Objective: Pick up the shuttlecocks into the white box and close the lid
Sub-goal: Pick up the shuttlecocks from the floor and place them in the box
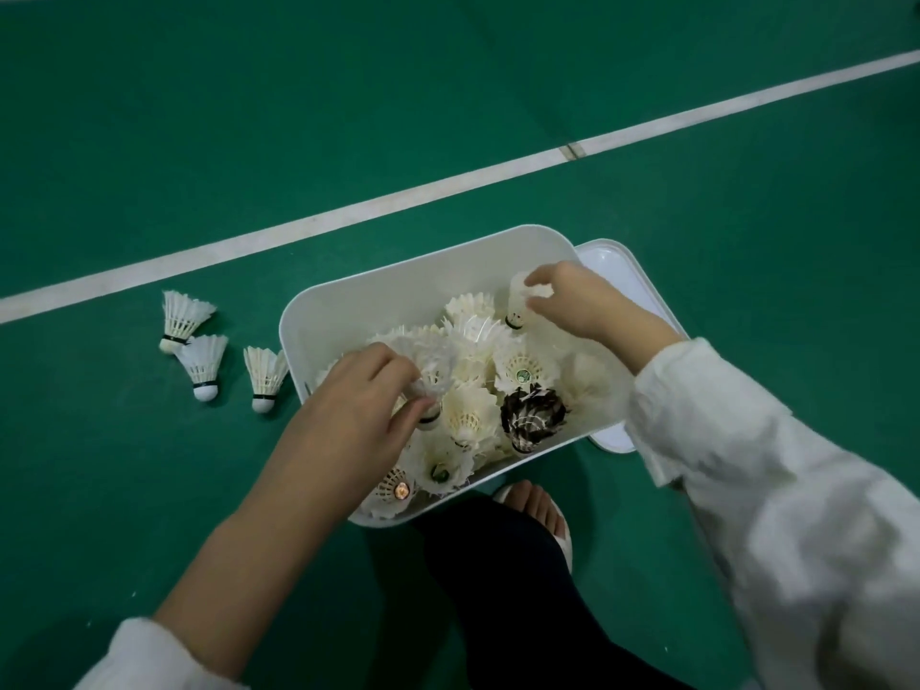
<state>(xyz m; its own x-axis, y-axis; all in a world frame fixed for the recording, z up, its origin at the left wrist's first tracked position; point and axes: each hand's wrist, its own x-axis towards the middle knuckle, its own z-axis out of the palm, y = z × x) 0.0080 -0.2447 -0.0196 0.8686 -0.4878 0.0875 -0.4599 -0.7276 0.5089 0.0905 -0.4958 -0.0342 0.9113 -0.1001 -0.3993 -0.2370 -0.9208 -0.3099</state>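
1. Green court floor (697, 241) fills the view, and everything here sits on it.
2. A white line (398, 201) runs slantwise across the floor, beyond the box.
3. The white box (378, 301) stands open on the floor, near the person's feet, long side angled to the line.
4. The lid (617, 271) is off. It lies flat against the box's right side, peeking out at the far and near corners. I cannot tell whether the box rests on it.
5. Inside the box is a heap of shuttlecocks (468, 415), pale feathers jumbled every way and filling the bottom.
6. The left hand (358, 405) is down inside the box at its left wall, fingers curled, pinching a white shuttlecock (438, 366) by the skirt on top of the heap.
7. The right hand (577, 301) is over the far right corner, thumb and fingertips clamped on an upright shuttlecock (520, 303), cork down, just above the heap.
8. A sandalled foot (535, 505) shows right beside the box's near wall.
9. A dark-feathered shuttlecock (532, 415) lies among the white ones, towards the near right of the box.
10. Out on the floor, left of the box, are three loose ones. The far shuttlecock (181, 316) touches the middle shuttlecock (204, 363), and the nearest shuttlecock (265, 376) lies just beside the box wall.
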